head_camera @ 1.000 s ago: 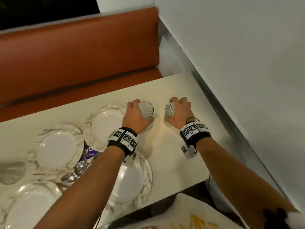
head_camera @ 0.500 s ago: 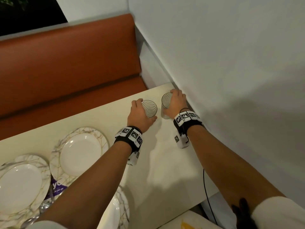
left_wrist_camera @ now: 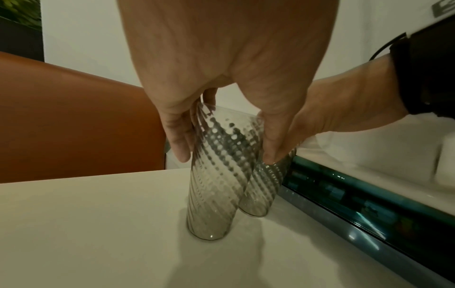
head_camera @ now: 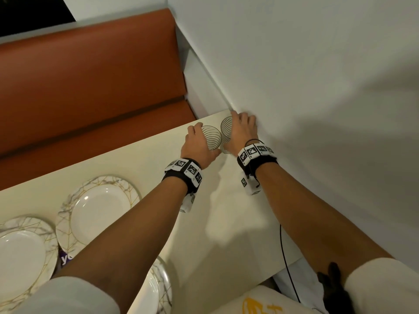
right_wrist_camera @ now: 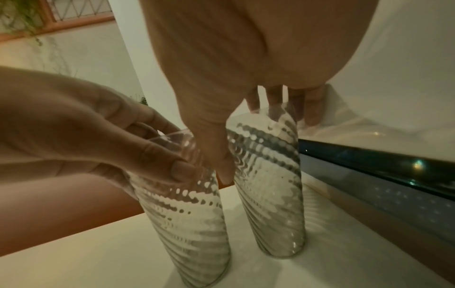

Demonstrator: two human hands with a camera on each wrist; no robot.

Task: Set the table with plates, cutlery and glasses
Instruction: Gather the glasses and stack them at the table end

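Two clear ribbed glasses stand upright side by side on the cream table, at its far right corner against the wall. My left hand grips the left glass near its rim. My right hand grips the right glass. In the left wrist view my left hand holds the near glass between thumb and fingers, its base on the table, with the other glass just behind. In the right wrist view my right hand wraps the right glass beside the left glass.
Three marbled white plates lie on the table's left part, with a purple packet between them. An orange bench runs behind the table. A white wall borders the right edge. A black cable hangs there.
Both hands have moved the glasses away from the plates to the far right corner by the wall. The two glasses now stand closer together.
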